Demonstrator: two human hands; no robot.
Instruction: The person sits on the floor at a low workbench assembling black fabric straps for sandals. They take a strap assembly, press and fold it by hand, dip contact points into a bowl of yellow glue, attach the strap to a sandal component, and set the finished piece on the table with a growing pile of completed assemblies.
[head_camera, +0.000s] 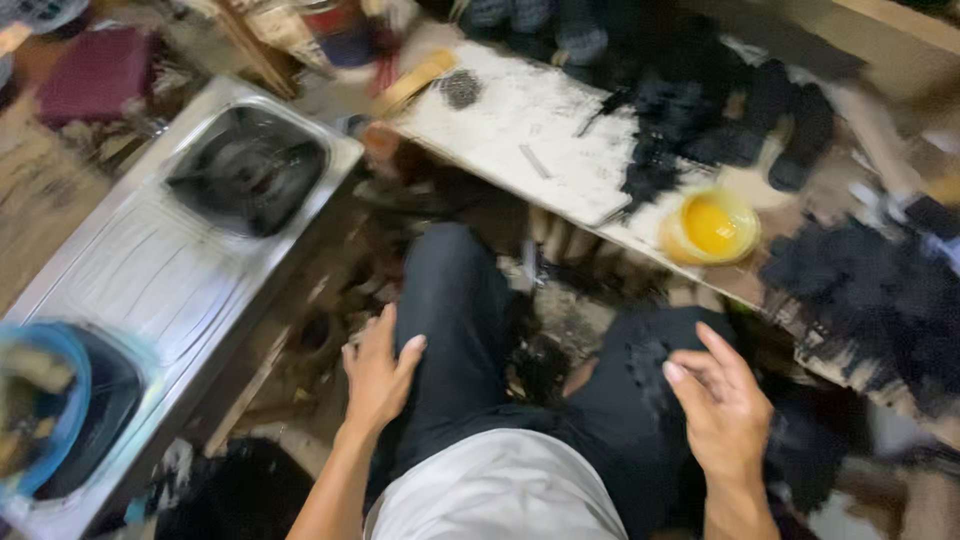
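I sit with my knees in dark trousers under a low white worktop (520, 120). My left hand (378, 372) rests flat on my left thigh, fingers apart, holding nothing. My right hand (722, 405) hovers over my right thigh with fingers loosely curled and nothing in it. An open yellow tub of glue (710, 226) stands on the worktop's near edge, beyond my right knee. Heaps of black pieces (690, 110) lie on the worktop above it. The picture is blurred.
A steel double sink (180, 270) lies to my left, with a blue bowl (45, 400) in its near basin. More black material (870, 290) is piled at the right. A maroon cloth (95, 72) lies at the far left. Scraps litter the floor between my legs.
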